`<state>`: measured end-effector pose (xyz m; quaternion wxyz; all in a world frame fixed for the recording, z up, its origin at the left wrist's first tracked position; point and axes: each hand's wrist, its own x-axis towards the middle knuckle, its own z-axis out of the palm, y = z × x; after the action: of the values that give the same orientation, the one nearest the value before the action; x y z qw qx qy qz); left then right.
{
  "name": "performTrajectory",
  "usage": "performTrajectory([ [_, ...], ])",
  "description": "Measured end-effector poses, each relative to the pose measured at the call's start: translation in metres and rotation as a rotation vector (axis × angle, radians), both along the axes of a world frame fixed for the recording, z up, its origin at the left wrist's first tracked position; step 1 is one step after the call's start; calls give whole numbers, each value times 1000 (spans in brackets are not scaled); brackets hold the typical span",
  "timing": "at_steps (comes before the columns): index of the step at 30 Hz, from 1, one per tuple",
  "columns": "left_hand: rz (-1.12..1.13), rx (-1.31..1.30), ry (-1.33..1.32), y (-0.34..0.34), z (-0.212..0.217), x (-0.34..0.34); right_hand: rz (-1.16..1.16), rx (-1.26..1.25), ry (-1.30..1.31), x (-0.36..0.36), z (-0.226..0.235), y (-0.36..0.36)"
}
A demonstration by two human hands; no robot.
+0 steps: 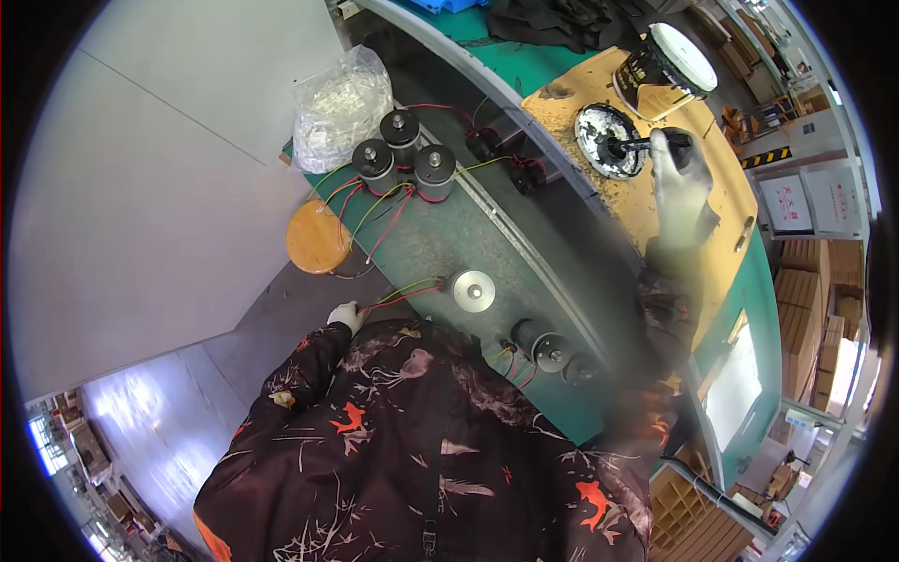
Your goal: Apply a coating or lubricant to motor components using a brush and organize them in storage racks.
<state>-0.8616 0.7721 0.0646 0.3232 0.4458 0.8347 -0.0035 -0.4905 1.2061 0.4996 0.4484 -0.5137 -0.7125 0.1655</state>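
Observation:
My right hand (pixel 676 192), in a white glove, reaches to the far right and grips a black-handled tool (pixel 641 144). The tool's far end rests in a round black dish (pixel 582 140) smeared with white paste; its tip cannot be made out. At the near edge of the green bench, my left hand (pixel 347 317), also gloved, is closed on the red and yellow-green wires (pixel 403 298). These lead to a motor (pixel 473 291) standing with its silver end up and shaft showing.
Three black-topped motors (pixel 400 127) with trailing wires stand at the far left beside a clear bag of pale pieces (pixel 344 108). More motors (pixel 539 346) lie near my right arm. A paste tub (pixel 667 70) sits on yellow board (pixel 688 281). A round wooden stool (pixel 316 237) stands left.

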Motion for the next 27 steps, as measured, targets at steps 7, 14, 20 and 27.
performTrajectory([
  [7,272,-65,-134,-41,-41,-6,185,142,107,-25,-40,-113],
  [14,457,-135,-95,-57,-31,3,138,-408,150,-39,-167,-179],
  [20,483,-122,-82,-60,-28,8,291,-543,208,-54,-195,-181],
  [27,485,-124,-108,-86,-61,9,379,-657,132,-65,-204,-176],
])
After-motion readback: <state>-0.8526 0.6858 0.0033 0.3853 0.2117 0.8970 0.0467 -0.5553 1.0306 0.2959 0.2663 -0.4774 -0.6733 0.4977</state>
